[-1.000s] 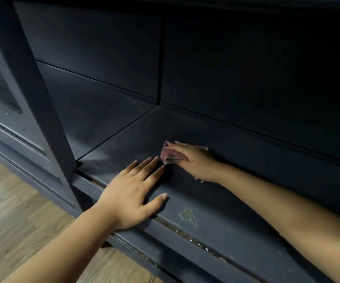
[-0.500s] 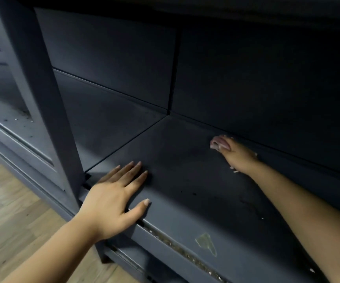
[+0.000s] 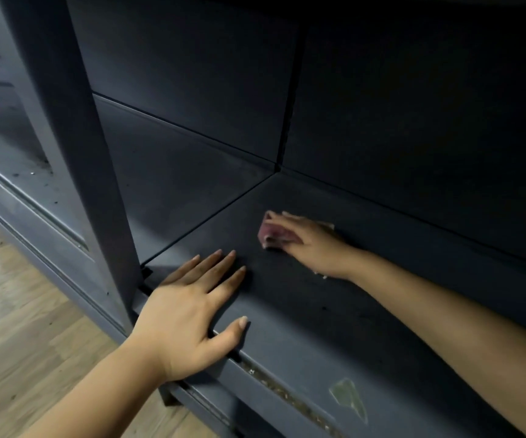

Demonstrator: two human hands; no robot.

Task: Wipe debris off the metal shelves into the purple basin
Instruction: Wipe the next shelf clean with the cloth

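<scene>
A dark grey metal shelf (image 3: pixel 334 305) fills the middle and right of the view. My right hand (image 3: pixel 310 245) reaches deep onto it and presses a pinkish cloth (image 3: pixel 269 235) flat against the shelf surface, fingers curled over the cloth. My left hand (image 3: pixel 192 308) lies flat with straight spread fingers on the shelf's front left corner, thumb over the front lip. Small pale specks of debris (image 3: pixel 320 275) show by my right wrist. No purple basin is in view.
A dark upright post (image 3: pixel 75 147) stands just left of my left hand. A neighbouring shelf (image 3: pixel 12 147) to the left carries scattered specks. A gritty groove (image 3: pixel 284 395) and a worn paint patch (image 3: pixel 348 398) mark the front lip. Wooden floor (image 3: pixel 18 327) lies below left.
My right hand slid the cloth from the back of the shelf toward the left and front, closer to my left hand. The view shifted; my left hand stays planted on the corner.
</scene>
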